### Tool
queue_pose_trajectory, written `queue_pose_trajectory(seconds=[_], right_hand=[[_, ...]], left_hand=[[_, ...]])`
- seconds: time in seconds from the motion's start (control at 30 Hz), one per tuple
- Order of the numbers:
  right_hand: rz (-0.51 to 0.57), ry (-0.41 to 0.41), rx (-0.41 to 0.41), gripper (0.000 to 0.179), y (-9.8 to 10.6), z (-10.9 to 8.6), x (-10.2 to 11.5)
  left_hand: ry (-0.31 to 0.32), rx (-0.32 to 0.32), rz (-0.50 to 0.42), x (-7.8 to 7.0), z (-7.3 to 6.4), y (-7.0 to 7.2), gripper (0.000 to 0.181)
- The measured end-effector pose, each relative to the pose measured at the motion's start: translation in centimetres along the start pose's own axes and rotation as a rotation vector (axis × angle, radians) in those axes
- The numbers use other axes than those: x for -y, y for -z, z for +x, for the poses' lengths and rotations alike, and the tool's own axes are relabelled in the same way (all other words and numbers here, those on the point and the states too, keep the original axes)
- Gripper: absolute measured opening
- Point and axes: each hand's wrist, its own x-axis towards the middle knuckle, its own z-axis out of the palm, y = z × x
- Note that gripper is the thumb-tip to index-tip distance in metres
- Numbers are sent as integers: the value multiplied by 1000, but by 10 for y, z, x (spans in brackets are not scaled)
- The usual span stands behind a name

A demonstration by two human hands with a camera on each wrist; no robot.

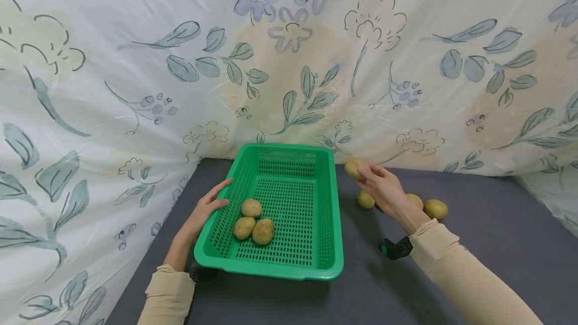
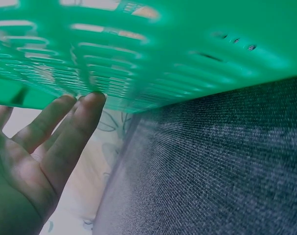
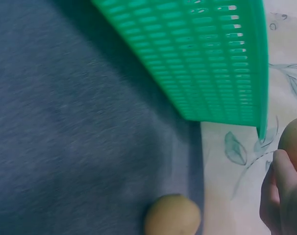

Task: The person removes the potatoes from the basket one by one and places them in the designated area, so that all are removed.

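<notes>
My right hand [image 1: 385, 190] pinches a potato [image 1: 354, 167] by its fingertips, just off the right far corner of a green plastic basket [image 1: 337, 214]. In the right wrist view only part of that potato [image 3: 294, 142] shows at the right edge, with fingers [image 3: 284, 171] against it. My left hand [image 1: 200, 217] rests at the basket's left rim; from the left wrist, nearly straight fingers [image 2: 72, 139] touch the slotted outer wall [image 2: 173, 83]. Inside the basket, three potatoes [image 1: 251, 208] lie together at the near left.
Below and behind my right hand, loose potatoes [image 1: 366, 199], including one farther right [image 1: 436, 209], lie on the dark grey cloth-covered table [image 1: 487, 224]. A black strap-like band [image 1: 396, 249] shows by the right wrist. Floral cloth [image 1: 298, 79] hangs behind the table.
</notes>
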Motion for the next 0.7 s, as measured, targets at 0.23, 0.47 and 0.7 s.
queue_pose_trajectory(seconds=[0.23,0.47,0.7], right_hand=[[-66,-23,18,72,19,-13,-18],[-133,-41,44,72,36,-22,-36],[-201,-33,80,60,49,-30,-49]], left_hand=[[-1,4,3,-1,0,0,55],[4,7,1,-2,-1,0,55],[6,3,12,-1,-1,0,54]])
